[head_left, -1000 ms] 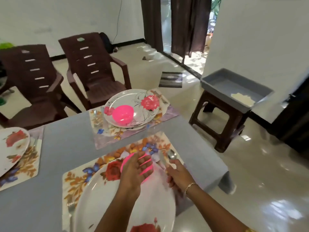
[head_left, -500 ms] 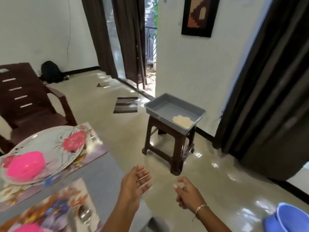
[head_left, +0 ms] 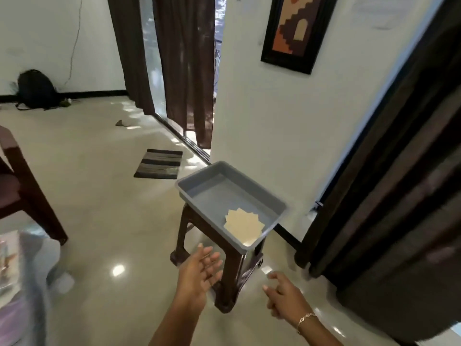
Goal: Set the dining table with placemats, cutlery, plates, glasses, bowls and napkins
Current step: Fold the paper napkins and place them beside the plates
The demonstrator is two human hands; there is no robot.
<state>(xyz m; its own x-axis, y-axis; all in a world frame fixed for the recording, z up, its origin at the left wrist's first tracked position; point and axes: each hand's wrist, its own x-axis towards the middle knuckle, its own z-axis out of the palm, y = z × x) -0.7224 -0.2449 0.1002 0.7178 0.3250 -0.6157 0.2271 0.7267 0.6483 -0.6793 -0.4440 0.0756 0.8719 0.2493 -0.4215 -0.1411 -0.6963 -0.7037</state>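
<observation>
A grey plastic tray (head_left: 199, 188) rests on a dark brown stool (head_left: 234, 268) ahead of me. In its near right corner lies a fanned stack of cream napkins (head_left: 243, 226). My left hand (head_left: 199, 273) is stretched out with straight, spread fingers, just short of the tray's near edge and holding nothing. My right hand (head_left: 283, 295), with a bracelet at the wrist, hovers lower right of the stool with loosely curled fingers, also holding nothing.
The blurred corner of the dining table (head_left: 30, 278) with a placemat edge (head_left: 7, 260) sits at the lower left. A brown chair (head_left: 22, 186) stands at the left. Dark curtains (head_left: 389, 191) hang on the right. A striped mat (head_left: 159, 164) lies on the glossy floor.
I have turned away from the table and come nearer to the stool. The plates and pink bowls have left the view. Both hands let go and now reach toward the tray.
</observation>
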